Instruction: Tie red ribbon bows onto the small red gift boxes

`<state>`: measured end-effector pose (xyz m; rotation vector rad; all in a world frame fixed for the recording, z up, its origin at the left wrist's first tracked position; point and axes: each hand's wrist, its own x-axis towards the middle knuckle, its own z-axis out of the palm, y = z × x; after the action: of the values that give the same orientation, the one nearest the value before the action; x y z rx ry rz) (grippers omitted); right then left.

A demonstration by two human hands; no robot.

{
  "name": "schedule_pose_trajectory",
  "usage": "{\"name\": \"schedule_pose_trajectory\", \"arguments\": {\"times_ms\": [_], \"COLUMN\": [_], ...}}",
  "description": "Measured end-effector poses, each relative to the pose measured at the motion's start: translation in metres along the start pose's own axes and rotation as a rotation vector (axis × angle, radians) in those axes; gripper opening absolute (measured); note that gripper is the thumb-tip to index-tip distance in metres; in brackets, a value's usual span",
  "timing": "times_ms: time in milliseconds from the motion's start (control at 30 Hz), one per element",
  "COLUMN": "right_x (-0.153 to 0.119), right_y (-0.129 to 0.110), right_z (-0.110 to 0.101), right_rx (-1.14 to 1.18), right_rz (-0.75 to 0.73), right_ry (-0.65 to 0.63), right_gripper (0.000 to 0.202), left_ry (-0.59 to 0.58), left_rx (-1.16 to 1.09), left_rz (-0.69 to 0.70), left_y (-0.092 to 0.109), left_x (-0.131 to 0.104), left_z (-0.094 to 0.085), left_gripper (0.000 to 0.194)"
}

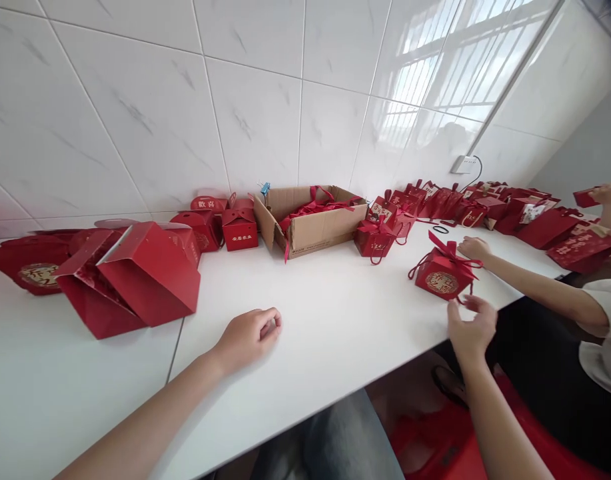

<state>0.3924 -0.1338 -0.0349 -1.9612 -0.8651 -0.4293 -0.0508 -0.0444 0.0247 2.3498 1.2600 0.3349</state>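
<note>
My left hand (252, 339) rests on the white table with its fingers curled in, and I see nothing in it. At the near right, my right hand (471, 327) has thumb and fingers apart, just below a small red gift box (441, 275). Whether a fingertip touches that box or its cord is hard to tell. The box stands upright, with a gold round emblem on its front, a red ribbon bow (450, 250) on top and cord handles at its sides. Behind it lies a co-worker's hand (475, 249) on the table.
An open cardboard carton (330, 230) of red ribbons stands by the tiled wall. Red boxes (145, 280) are grouped at left, and a tied box (375, 240) is right of the carton. Several red boxes and bags (535, 220) line the far right. A dark green ring (440, 229) lies nearby.
</note>
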Motion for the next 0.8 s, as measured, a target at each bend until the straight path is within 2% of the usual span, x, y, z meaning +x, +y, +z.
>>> {"name": "schedule_pose_trajectory", "arguments": {"times_ms": [67, 100, 233, 333, 400, 600, 633, 667, 700, 800], "right_x": [0.002, 0.006, 0.03, 0.039, 0.038, 0.033, 0.033, 0.032, 0.032, 0.032], "right_y": [-0.01, -0.015, -0.025, -0.025, -0.025, -0.029, -0.029, -0.029, -0.029, -0.023], "right_z": [0.003, 0.006, 0.021, 0.027, 0.027, 0.023, 0.022, 0.022, 0.022, 0.024], "right_rx": [-0.055, -0.099, -0.367, -0.508, -0.531, -0.536, -0.535, -0.534, -0.535, -0.548], "right_rz": [-0.007, -0.002, 0.012, 0.071, 0.085, 0.081, 0.078, 0.075, 0.071, 0.055], "right_ry": [-0.142, -0.209, -0.489, -0.71, -0.761, -0.757, -0.759, -0.76, -0.757, -0.737], "right_gripper": [0.04, 0.04, 0.071, 0.076, 0.074, 0.073, 0.073, 0.073, 0.073, 0.072], "left_ry": [-0.004, -0.005, -0.024, -0.041, -0.038, -0.015, 0.038, 0.14, 0.291, 0.885], "left_rx": [0.002, 0.004, 0.021, 0.026, 0.025, -0.009, -0.027, -0.035, -0.021, 0.176], "left_rz": [-0.002, -0.004, -0.015, -0.016, -0.015, -0.03, -0.05, -0.057, -0.047, -0.025], "left_y": [0.0, 0.0, 0.002, 0.003, 0.004, 0.002, 0.001, -0.001, -0.003, -0.013], "left_x": [0.001, 0.001, 0.001, 0.001, 0.002, 0.0, -0.001, -0.002, -0.003, -0.006], "left_z": [0.0, 0.0, -0.003, -0.005, -0.006, -0.001, -0.001, -0.003, -0.007, -0.028], "left_gripper": [0.017, 0.017, 0.017, 0.017, 0.017, 0.018, 0.018, 0.018, 0.018, 0.026]}}
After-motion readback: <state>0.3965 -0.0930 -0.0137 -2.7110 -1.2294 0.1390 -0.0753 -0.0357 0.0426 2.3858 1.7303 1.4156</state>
